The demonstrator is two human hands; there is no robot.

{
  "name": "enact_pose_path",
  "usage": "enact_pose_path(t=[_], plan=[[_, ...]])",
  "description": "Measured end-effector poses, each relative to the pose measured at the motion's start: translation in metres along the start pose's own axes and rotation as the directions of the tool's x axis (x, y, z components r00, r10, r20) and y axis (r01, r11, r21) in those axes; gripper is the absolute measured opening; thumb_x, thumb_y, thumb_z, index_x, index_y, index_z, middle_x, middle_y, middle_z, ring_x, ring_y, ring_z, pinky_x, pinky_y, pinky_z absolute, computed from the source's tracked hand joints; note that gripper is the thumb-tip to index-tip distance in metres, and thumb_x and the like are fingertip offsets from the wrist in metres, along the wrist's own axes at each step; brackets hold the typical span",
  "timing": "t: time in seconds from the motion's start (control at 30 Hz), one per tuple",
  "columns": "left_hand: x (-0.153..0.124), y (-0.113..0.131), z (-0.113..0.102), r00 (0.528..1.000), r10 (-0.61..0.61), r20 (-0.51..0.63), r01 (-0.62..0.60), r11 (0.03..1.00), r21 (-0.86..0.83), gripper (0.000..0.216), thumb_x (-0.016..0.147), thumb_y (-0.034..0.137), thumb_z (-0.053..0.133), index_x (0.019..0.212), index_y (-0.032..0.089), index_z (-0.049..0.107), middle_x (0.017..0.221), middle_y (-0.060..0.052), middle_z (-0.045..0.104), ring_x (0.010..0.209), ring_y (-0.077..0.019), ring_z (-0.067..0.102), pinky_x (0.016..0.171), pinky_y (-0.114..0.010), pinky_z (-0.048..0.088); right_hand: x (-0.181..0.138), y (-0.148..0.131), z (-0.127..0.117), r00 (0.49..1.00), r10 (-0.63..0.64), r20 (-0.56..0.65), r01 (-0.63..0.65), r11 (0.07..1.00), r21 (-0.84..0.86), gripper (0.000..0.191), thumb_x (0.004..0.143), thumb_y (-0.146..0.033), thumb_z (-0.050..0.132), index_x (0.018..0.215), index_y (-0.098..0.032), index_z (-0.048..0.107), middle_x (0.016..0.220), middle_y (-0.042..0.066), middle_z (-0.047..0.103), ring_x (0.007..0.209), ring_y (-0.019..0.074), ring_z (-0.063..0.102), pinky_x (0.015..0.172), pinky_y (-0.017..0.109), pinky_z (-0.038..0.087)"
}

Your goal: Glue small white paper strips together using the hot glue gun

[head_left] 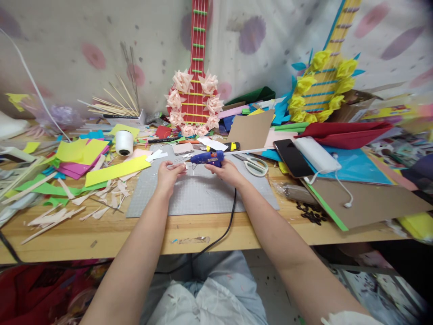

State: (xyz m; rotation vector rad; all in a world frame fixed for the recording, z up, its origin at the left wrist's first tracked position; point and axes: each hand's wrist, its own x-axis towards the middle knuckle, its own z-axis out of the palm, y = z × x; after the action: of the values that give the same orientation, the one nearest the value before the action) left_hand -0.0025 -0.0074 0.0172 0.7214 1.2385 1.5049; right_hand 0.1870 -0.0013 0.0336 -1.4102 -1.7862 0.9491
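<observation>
My right hand (225,171) is closed around a blue hot glue gun (209,158), whose nozzle points left and whose black cord (232,212) runs down over the table edge. A long whitish glue stick (241,151) sticks out of its back end. Just left of the nozzle, my left hand (167,176) pinches a small white piece (186,166), too small to make out fully. Both hands are over a grey cutting mat (203,198). Scissors with pale handles (255,166) lie to the right of the gun.
A red paper guitar (194,106) with pink flowers and a yellow one (320,88) lean at the back. Paper scraps (81,153) and a white thread spool (124,142) lie left. A phone (292,158), power bank (318,155) and cardboard (368,203) are right.
</observation>
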Motion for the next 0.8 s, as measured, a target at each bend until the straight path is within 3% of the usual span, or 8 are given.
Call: enact_pose_path(t=[0.4,0.8], plan=[[0.0035,-0.0026,-0.0035,0.999,0.008,0.033,-0.007,1.0,-0.029,0.048,0.051,0.011,0.071,0.078,0.02,0.032,0.066,0.0,0.064,0.056,-0.0131,0.063,0.061,-0.03,0.052,0.0,0.0002,-0.0046,0.998,0.004,0.056,-0.005,1.0,0.008,0.038,0.067,-0.056,0.055,0.068,-0.017,0.057,0.057,0.0,0.056,0.053,0.0108,0.049,0.052,0.023,0.039],[0.0046,-0.0035,-0.0043,1.0,0.004,0.027,-0.003,1.0,-0.027,0.047,0.053,0.009,0.07,0.079,0.019,0.032,0.07,-0.002,0.064,0.057,-0.014,0.063,0.063,-0.032,0.051,0.0007,0.0027,-0.0043,1.0,-0.006,0.025,0.007,1.0,-0.019,0.04,0.068,-0.057,0.054,0.068,-0.017,0.058,0.054,0.0,0.055,0.05,0.0102,0.048,0.052,0.023,0.039]])
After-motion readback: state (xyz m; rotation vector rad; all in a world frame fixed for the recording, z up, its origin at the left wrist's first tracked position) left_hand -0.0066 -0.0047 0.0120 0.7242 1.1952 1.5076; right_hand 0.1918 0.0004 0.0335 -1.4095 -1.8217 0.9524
